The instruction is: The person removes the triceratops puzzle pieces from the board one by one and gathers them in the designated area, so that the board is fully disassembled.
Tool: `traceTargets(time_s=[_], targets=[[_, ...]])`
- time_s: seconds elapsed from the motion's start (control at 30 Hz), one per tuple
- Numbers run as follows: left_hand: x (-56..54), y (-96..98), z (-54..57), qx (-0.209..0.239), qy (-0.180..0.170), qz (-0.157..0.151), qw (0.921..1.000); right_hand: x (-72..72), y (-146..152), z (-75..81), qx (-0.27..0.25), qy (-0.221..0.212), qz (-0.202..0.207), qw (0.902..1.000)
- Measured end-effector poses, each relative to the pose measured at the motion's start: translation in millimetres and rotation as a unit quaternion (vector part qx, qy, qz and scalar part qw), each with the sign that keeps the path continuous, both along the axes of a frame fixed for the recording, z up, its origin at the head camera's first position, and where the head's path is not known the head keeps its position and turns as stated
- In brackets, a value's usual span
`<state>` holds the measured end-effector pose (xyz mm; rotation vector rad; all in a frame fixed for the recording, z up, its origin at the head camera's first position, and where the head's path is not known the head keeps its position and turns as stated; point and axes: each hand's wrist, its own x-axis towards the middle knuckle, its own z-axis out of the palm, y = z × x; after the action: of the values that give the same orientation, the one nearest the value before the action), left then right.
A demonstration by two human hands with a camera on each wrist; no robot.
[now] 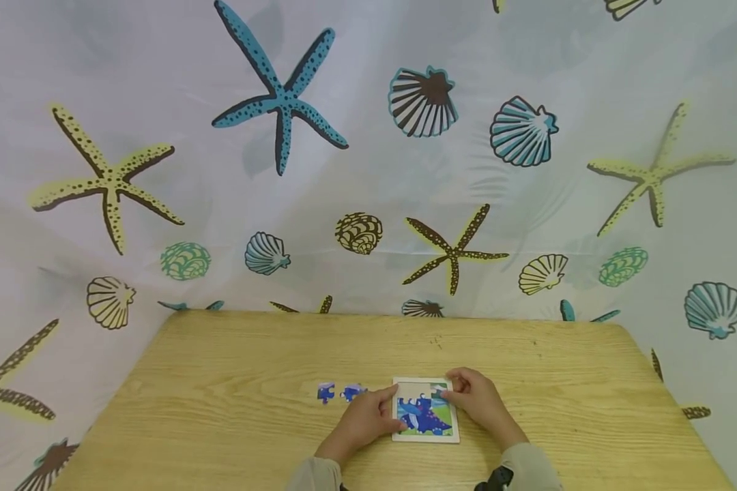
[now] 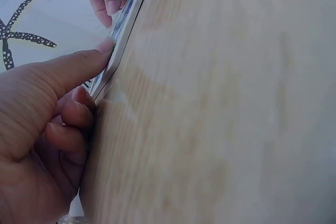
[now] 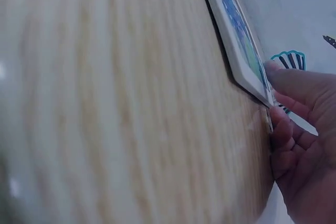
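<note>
the puzzle lay flat on the worktop, a little right of its middle and well in from the far edge, a pale frame round a blue dinosaur on green. most of its picture was filled; a gap showed along its far side, mainly towards the worktop's left edge. the left hand was at the side facing that left edge, its grip narrow and holding the frame, thumb on top, other fingers bent against the rim. the right hand was at the puzzle's far right corner, its grip narrow too, holding there with the thumb at the corner piece and fingers bent beside the frame. towards the worktop's left edge lay a loose piece, and a second piece just beside the left hand. the sleeves were beige; a dark band sat at the right wrist. a white cloth printed with starfish and shells hung beyond the worktop's far, left and right edges.
</note>
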<state>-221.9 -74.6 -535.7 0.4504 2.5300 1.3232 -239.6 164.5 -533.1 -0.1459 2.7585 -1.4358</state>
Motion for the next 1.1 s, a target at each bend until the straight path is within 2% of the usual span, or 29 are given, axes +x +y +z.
traceTargets(time_s=[0.27, 0.8, 1.1], targets=[[-1.6, 1.0, 1.5, 0.006, -0.007, 0.002, 1.0000, -4.2, -0.4, 1.0, 0.058, 0.001, 0.024, 0.9980], [-1.2, 0.1, -1.9, 0.018, -0.026, 0.018, 0.9993, -2.0, -3.8, 3.9, 0.066, -0.015, 0.046, 0.9966], [-4.2, 2.2, 0.6, 0.044, -0.067, 0.026, 0.9964, 1.5, -6.7, 7.4, 0.077, -0.013, 0.043, 0.9960]])
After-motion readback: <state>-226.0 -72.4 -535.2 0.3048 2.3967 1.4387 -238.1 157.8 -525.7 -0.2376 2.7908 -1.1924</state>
